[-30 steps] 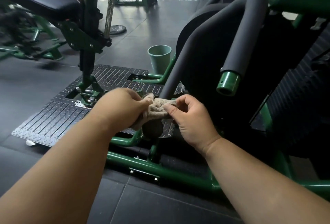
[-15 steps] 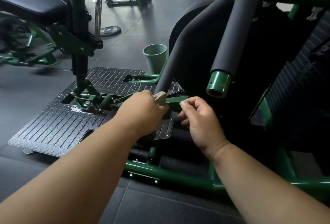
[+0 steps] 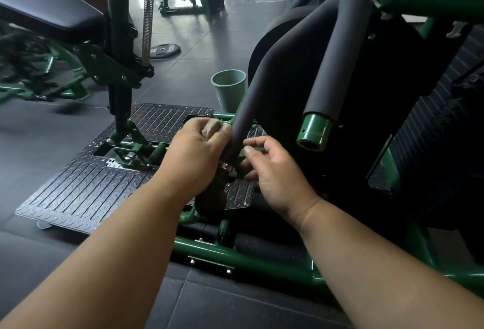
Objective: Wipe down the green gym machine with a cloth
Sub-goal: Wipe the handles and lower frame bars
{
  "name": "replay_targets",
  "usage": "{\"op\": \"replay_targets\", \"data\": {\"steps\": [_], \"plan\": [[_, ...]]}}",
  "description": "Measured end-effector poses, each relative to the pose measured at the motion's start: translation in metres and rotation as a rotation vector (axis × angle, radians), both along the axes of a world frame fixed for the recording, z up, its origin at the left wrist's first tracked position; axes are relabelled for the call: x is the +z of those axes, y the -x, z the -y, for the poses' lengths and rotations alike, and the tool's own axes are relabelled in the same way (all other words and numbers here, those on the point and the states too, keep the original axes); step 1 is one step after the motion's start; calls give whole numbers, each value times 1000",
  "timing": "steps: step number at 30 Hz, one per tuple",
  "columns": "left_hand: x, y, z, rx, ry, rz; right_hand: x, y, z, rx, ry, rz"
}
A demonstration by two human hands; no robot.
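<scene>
1. Head view: left hand grips the bunched cloth against the padded bar.
2. Right hand, fingers loosely curled, holds nothing beside the bar.
3. Cloth looks soft, light; bunch it firmly.

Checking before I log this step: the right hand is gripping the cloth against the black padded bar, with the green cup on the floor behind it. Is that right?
Not quite: the head view shows the left hand gripping the cloth against the black padded bar. The right hand holds no cloth. The green cup does stand on the floor behind.
</scene>
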State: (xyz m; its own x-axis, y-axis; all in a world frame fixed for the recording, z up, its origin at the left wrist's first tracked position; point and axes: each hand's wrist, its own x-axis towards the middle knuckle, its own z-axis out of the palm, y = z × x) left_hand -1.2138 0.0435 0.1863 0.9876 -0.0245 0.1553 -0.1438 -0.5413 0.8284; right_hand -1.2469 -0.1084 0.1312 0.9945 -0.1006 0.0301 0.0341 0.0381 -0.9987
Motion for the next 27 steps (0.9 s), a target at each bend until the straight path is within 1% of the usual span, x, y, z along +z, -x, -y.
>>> {"op": "replay_targets", "data": {"steps": [1,3,6,9,11,13,14,15,16,17,19,20,22,25,27], "plan": [[3,-1,4,23,37,13,1,0,1,-7,1,-9],[7,-6,12,22,51,38,2,0,3,-24,-14,-7],[14,-4,25,-55,160,-34,10,0,0,-39,-109,13],[14,9,28,-107,405,-103,24,3,-3,37,-287,23],[12,17,27,-154,562,-180,29,4,-4,72,-290,15],[10,23,23,-195,757,-298,31,3,-4,74,-270,3],[10,25,20,-199,838,-332,32,3,-3,64,-286,-8],[9,25,16,-176,876,-325,32,3,-1,44,-325,-20],[7,23,12,-129,873,-280,31,3,3,11,-371,-28],[6,24,7,-65,803,-205,28,4,7,-39,-403,-27],[-1,28,-3,22,597,-53,22,3,14,-176,-413,-26],[-4,32,-7,36,514,-37,17,2,16,-241,-408,-25],[-10,37,-9,26,339,-85,8,-3,12,-346,-373,-36],[-19,41,1,35,42,-147,-4,-15,-1,-433,-279,-59],[-22,43,8,75,-63,-119,-4,-23,-9,-471,-313,-84]]}}
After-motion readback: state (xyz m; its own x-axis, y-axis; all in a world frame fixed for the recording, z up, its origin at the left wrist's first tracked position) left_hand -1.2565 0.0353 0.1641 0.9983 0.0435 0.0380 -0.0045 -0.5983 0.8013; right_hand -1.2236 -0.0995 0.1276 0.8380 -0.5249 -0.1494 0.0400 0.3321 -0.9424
